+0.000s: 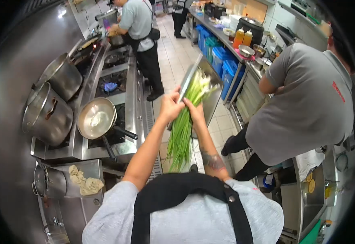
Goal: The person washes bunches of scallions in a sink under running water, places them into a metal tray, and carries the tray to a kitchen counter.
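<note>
A bunch of spring onions (pixel 182 132) is in front of me, white ends pointing away and green tops hanging toward my body. My right hand (pixel 195 113) is closed around its middle, thumb on top and most fingers hidden. My left hand (pixel 171 106) is closed beside it, on a long, pale grey blade that looks like a knife (pixel 191 76) and points away along the bunch. Beneath the spring onions lies a metal tray (pixel 214 94), tilted. I cannot tell which fingers support the tray.
On the left, a stove (pixel 134 103) bears large pots (pixel 49 116), a frying pan (pixel 97 118) and a lit burner (pixel 110 86). One co-worker (pixel 138 28) stands at its far end. Another person (pixel 303 101) bends over the right counter, close by. Blue bins (pixel 229 77) line the aisle.
</note>
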`<state>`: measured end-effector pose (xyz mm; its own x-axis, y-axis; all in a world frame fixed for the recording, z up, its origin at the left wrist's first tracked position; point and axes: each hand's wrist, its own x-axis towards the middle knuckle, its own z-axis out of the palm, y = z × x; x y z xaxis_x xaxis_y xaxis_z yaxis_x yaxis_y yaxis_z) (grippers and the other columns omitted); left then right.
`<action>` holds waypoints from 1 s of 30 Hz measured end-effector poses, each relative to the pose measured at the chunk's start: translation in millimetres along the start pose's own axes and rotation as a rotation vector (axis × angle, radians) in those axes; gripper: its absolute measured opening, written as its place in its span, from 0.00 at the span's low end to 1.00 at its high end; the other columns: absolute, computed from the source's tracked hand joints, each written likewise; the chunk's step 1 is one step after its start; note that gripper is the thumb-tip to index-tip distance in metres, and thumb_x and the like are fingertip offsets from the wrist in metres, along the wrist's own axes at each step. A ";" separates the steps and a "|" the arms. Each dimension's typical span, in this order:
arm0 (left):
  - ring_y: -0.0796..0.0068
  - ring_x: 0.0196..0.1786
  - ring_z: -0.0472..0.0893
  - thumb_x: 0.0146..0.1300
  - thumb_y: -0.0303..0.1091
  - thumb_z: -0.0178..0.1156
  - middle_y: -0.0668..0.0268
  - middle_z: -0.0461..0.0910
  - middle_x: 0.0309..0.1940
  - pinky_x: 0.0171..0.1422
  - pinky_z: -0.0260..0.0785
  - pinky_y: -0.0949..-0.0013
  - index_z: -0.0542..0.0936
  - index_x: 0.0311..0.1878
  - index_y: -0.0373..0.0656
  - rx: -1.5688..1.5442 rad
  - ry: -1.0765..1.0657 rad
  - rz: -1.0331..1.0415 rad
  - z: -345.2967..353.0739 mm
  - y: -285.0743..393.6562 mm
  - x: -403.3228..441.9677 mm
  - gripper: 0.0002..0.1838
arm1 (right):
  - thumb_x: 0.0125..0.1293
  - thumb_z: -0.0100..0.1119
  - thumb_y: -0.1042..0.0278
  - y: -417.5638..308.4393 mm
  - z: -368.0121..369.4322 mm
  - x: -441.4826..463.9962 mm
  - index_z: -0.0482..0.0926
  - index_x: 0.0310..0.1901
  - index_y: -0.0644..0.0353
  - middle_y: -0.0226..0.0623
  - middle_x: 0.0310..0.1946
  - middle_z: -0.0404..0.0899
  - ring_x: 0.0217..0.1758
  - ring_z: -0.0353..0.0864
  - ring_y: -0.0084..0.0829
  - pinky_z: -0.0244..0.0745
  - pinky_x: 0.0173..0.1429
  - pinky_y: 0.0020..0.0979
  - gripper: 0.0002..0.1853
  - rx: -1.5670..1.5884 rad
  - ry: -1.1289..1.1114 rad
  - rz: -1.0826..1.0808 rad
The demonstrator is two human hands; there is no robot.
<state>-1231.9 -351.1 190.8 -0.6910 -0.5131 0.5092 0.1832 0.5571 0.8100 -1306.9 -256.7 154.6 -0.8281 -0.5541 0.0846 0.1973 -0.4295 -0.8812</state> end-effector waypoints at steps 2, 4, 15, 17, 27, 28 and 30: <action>0.87 0.29 0.72 0.43 0.19 0.54 0.55 0.69 0.59 0.31 0.62 0.79 0.66 0.15 0.39 -0.249 0.084 -0.195 5.4 -34.4 14.8 0.09 | 0.48 0.69 0.67 -5.9 -9.3 36.2 0.63 0.55 0.68 0.43 0.46 0.74 0.45 0.77 0.32 0.73 0.47 0.30 0.34 -0.193 -0.027 0.047; 0.86 0.28 0.74 0.46 0.18 0.53 0.59 0.76 0.46 0.30 0.64 0.81 0.69 0.19 0.40 -0.455 0.159 -0.321 12.5 -63.3 26.4 0.07 | 0.46 0.71 0.65 -9.7 -16.7 69.4 0.61 0.57 0.70 0.47 0.45 0.75 0.44 0.78 0.33 0.74 0.47 0.29 0.39 -0.347 -0.039 0.052; 0.80 0.23 0.76 0.50 0.18 0.53 0.69 0.78 0.24 0.28 0.71 0.77 0.72 0.23 0.47 -0.892 0.469 -0.588 16.0 -184.9 109.3 0.09 | 0.43 0.70 0.65 -3.5 -33.4 274.9 0.67 0.57 0.64 0.51 0.51 0.73 0.56 0.72 0.42 0.65 0.59 0.34 0.37 -0.931 -0.149 -0.168; 0.81 0.22 0.75 0.51 0.20 0.53 0.70 0.77 0.23 0.27 0.70 0.78 0.72 0.24 0.47 -0.910 0.516 -0.632 20.2 -204.6 139.7 0.08 | 0.46 0.68 0.69 14.3 -29.4 321.7 0.67 0.57 0.63 0.50 0.52 0.73 0.56 0.72 0.41 0.64 0.60 0.33 0.34 -1.038 -0.217 -0.236; 0.63 0.28 0.80 0.53 0.33 0.51 0.59 0.78 0.29 0.35 0.77 0.59 0.72 0.34 0.40 -1.046 0.411 -0.831 45.0 -384.2 313.1 0.08 | 0.55 0.62 0.62 -54.9 -20.1 543.6 0.73 0.54 0.59 0.47 0.49 0.75 0.49 0.77 0.34 0.74 0.46 0.32 0.24 -0.939 -0.426 -0.056; 0.61 0.29 0.80 0.53 0.34 0.50 0.58 0.79 0.29 0.36 0.77 0.60 0.75 0.35 0.37 -1.107 0.366 -0.886 49.1 -404.1 331.9 0.11 | 0.55 0.61 0.62 -64.2 -26.1 554.1 0.73 0.53 0.59 0.45 0.48 0.76 0.48 0.77 0.32 0.76 0.42 0.30 0.23 -0.859 -0.353 -0.010; 0.61 0.29 0.80 0.53 0.34 0.50 0.58 0.79 0.29 0.37 0.77 0.62 0.75 0.35 0.35 -1.109 0.342 -0.873 61.5 -435.6 366.6 0.12 | 0.57 0.61 0.62 -64.6 -55.3 581.5 0.74 0.53 0.59 0.42 0.46 0.76 0.45 0.78 0.29 0.77 0.36 0.27 0.22 -0.808 -0.210 -0.086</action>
<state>-1608.0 -741.7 6.8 -0.6949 -0.6340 -0.3394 0.3455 -0.7083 0.6156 -1830.2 -511.7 235.0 -0.6926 -0.6983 0.1807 -0.3648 0.1229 -0.9229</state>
